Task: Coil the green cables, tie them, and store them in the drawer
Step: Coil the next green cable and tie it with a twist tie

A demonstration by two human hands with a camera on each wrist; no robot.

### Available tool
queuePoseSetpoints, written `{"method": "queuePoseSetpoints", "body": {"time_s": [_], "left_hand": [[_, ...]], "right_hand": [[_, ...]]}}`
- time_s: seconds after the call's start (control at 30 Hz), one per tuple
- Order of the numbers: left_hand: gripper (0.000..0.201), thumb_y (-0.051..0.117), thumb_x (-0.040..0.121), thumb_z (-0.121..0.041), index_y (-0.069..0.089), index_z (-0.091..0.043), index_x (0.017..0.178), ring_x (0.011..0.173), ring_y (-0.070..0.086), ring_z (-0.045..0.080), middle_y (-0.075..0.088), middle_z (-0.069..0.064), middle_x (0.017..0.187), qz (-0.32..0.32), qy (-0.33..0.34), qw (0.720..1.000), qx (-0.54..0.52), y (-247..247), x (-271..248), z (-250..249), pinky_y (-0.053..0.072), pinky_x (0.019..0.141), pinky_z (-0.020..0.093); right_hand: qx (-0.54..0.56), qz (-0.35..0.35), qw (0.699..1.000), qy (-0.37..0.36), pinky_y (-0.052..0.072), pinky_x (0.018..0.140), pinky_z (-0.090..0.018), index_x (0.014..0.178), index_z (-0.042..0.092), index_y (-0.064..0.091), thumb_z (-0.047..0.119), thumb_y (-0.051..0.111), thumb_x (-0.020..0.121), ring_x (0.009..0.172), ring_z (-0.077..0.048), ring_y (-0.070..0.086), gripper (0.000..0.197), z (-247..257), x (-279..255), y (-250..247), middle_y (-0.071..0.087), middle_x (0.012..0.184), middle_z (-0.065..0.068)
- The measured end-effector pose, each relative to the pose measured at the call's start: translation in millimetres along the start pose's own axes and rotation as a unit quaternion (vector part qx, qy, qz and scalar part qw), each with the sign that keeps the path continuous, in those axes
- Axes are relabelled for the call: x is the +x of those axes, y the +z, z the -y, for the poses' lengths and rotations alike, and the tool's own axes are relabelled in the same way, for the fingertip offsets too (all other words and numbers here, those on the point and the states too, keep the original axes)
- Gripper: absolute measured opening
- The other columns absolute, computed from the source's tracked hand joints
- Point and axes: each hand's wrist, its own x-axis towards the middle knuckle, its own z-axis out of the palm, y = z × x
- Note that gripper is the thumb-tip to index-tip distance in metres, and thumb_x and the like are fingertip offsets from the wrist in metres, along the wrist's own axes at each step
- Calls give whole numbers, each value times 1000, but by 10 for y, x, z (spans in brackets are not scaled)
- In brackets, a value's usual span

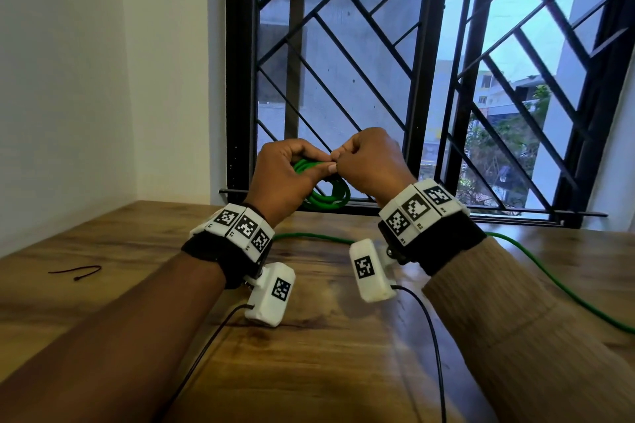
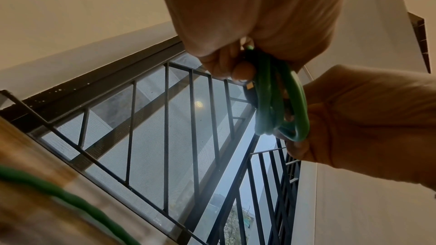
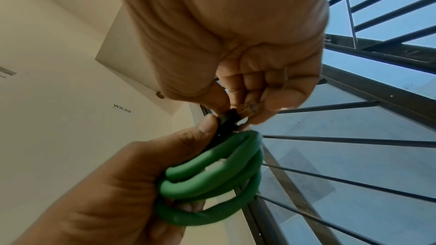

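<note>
A green cable coil (image 1: 328,197) is held up in front of the window, above the wooden table (image 1: 326,336). My left hand (image 1: 292,166) grips the coil (image 3: 212,172) with its fingers curled round the loops. My right hand (image 1: 366,158) touches the left one and pinches the cable's end, a clear plug (image 3: 250,108) with a black boot (image 3: 226,120). The left wrist view shows the loops (image 2: 278,100) between both hands. A second green cable (image 1: 567,295) lies loose across the table on the right. No drawer is in view.
A black cable tie (image 1: 75,272) lies on the table at the left. A barred window (image 1: 412,62) stands right behind the hands, and a white wall (image 1: 68,79) closes the left side. Black sensor leads (image 1: 434,336) hang from both wrists.
</note>
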Motion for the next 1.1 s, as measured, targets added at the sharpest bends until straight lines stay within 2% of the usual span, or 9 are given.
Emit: {"method": "queuePoseSetpoints", "body": {"time_s": [0.13, 0.3, 0.5, 0.6, 0.73, 0.8, 0.93, 1.0, 1.1], "left_hand": [[15, 84, 80, -4, 77, 0, 92, 83, 76, 16, 78, 9, 90, -1, 5, 1000, -8, -18, 10, 8, 59, 78, 23], [19, 84, 81, -4, 73, 3, 96, 88, 75, 15, 77, 9, 93, 0, 6, 1000, -21, -37, 16, 14, 58, 82, 24], [28, 87, 75, -2, 69, 2, 96, 91, 74, 14, 75, 8, 96, 29, 22, 999, -15, -91, 21, 10, 57, 83, 25], [33, 89, 71, -5, 68, 1, 96, 87, 74, 11, 75, 3, 93, 45, 31, 998, -8, -109, 13, -18, 57, 81, 24], [33, 90, 71, -7, 69, -1, 96, 89, 75, 15, 75, 4, 94, 52, 37, 998, -1, -124, 3, -25, 59, 82, 27], [31, 89, 72, -8, 69, -2, 95, 88, 73, 11, 74, 2, 93, 46, 42, 998, 16, -124, 9, -14, 58, 81, 24], [28, 89, 74, -9, 71, -3, 94, 87, 73, 10, 74, 3, 92, 23, 28, 999, 29, -87, 31, 19, 57, 81, 22], [29, 90, 72, -12, 72, -5, 94, 86, 73, 7, 75, 0, 90, 20, 13, 999, 35, -79, 26, 46, 56, 81, 20], [22, 85, 75, 2, 75, -6, 93, 85, 73, 6, 76, 1, 88, 18, 33, 998, 41, -67, -6, 81, 56, 79, 19]], "right_hand": [[-6, 16, 1000, 0, 61, 88, -43, 93, 12, 72, 24, 71, 90, 89, -20, 69, 12, 49, -43, 29, 71, 91, -2], [-20, -11, 998, -53, 49, 68, -31, 82, 20, 61, 20, 72, 86, 78, -13, 60, 12, 113, -134, 26, 62, 80, 6], [23, 21, 999, -32, 55, 73, -32, 88, 6, 70, 5, 59, 92, 77, -11, 61, 12, 147, -103, -11, 63, 78, 3], [42, 50, 998, -16, 48, 59, -25, 87, 3, 72, 6, 57, 97, 72, -13, 60, 18, 126, -70, -38, 64, 76, 0], [43, 45, 998, -10, 40, 53, -23, 94, -6, 73, 10, 58, 99, 58, -8, 52, 23, 112, -60, -42, 62, 69, -2], [20, 32, 999, -27, 48, 58, -22, 90, 0, 72, 8, 60, 96, 68, -8, 59, 15, 124, -84, -25, 64, 73, 2], [-18, -10, 998, -61, 59, 81, -37, 86, 12, 65, 5, 61, 89, 80, -13, 64, 8, 148, -130, -14, 64, 80, 5], [4, -20, 997, -72, 60, 84, -43, 89, 15, 62, 6, 59, 89, 88, -18, 69, 9, 169, -124, -28, 70, 87, 0], [66, -20, 993, -100, 62, 82, -43, 85, 18, 64, 11, 66, 91, 87, -16, 72, 10, 235, -173, -11, 74, 85, 1]]}}
